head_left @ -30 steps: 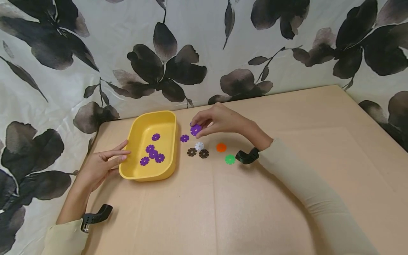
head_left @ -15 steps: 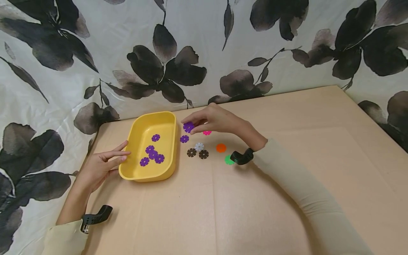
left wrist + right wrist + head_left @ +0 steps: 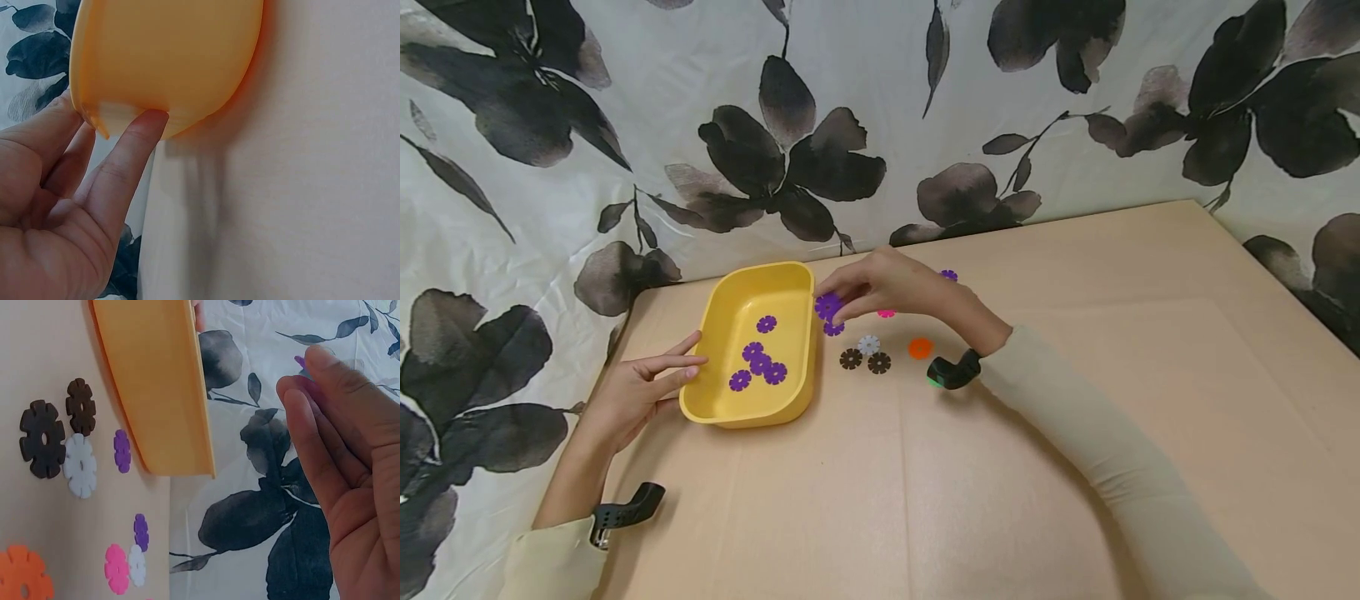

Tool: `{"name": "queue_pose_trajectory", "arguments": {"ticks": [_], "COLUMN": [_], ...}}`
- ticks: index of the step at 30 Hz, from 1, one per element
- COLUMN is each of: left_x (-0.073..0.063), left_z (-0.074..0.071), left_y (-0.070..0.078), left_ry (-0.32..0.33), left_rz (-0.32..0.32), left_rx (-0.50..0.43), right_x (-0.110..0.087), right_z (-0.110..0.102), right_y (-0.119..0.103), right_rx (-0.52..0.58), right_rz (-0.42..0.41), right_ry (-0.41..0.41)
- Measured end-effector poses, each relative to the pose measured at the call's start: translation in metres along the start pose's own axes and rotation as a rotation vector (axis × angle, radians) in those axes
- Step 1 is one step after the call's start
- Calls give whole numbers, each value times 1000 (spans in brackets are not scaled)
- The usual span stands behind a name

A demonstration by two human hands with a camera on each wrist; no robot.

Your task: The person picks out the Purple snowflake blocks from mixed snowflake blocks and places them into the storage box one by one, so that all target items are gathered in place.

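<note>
1. Since one second ago the right hand (image 3: 891, 286) has moved left toward the yellow tray (image 3: 730, 329), bringing the held purple piece (image 3: 828, 306) close to the tray's right rim; a pink piece (image 3: 886, 313) and a far purple piece (image 3: 949, 275), hidden then, now show.
2. Thumb and fingers of the right hand are clamped on the held purple piece, which, seen from the head, is just outside the rim; only a sliver of it shows in the right wrist view.
3. Inside the tray lie five purple ones: a lone purple piece (image 3: 766, 324) toward the far end, a chain of three purple pieces (image 3: 761, 364), touching or overlapping, and a fifth purple piece (image 3: 740, 380) just left of the chain.
4. At the tray's left side, the left hand (image 3: 636, 396) grips the wall, thumb outside and fingers at the rim; the tray has stayed in place.
5. Just right of the tray, on the pale table (image 3: 820, 517), lies another purple piece (image 3: 833, 328), partly covered.
6. Nearby are a white piece (image 3: 868, 345), two dark brown pieces (image 3: 879, 362) and an orange piece (image 3: 921, 348); a black wrist device (image 3: 955, 369) mostly hides a green piece (image 3: 934, 382).
7. Right beside the pink piece, the right wrist view shows a second white piece (image 3: 137, 565).
</note>
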State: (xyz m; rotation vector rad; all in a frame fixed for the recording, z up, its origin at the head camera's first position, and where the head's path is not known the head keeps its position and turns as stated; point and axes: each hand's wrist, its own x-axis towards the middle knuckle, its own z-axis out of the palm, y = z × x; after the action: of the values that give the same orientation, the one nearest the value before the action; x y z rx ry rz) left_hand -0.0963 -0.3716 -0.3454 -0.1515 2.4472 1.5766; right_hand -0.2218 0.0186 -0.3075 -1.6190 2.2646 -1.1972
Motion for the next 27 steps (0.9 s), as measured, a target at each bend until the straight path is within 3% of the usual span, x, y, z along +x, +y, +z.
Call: {"name": "queue_pose_trajectory", "arguments": {"ticks": [10,18,27], "left_x": [1,2,3], "left_z": [0,0,-8], "left_y": [0,-2,-4], "left_ry": [2,11,-59], "left_rz": [-1,-2,12], "left_rx": [11,41,19], "right_x": [16,26,34], "right_z": [9,16,18], "right_y": [-1,1,2], "right_rx": [5,70,53], "right_rz": [-33,5,13], "right_ry": [-18,-33,-22]}}
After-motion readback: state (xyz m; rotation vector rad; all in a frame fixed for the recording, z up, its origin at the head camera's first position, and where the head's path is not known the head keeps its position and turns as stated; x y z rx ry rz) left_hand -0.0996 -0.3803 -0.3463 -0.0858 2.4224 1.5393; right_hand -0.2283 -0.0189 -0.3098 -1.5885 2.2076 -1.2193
